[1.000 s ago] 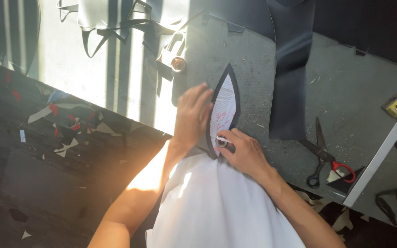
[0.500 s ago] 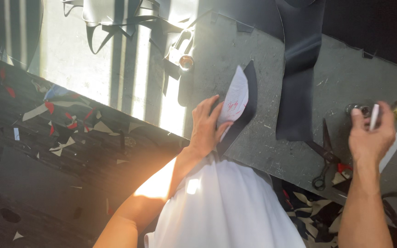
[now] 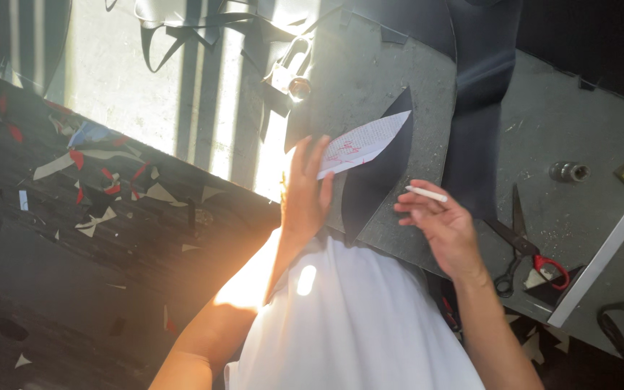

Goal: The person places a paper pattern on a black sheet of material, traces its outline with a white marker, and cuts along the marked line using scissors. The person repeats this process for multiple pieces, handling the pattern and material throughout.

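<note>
your left hand (image 3: 305, 191) pinches the white paper pattern (image 3: 361, 144) against the dark leather piece (image 3: 377, 173), keeping both aligned. your right hand (image 3: 438, 224), at 3 o'clock, grips a white pen (image 3: 426, 193) ready.

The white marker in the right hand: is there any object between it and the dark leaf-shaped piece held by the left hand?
Nothing visible stands between them. The right hand holds the white marker just right of the dark leaf-shaped piece, with only open space above the grey table in the gap. The left hand holds the piece and a paper template from the other side.
</note>
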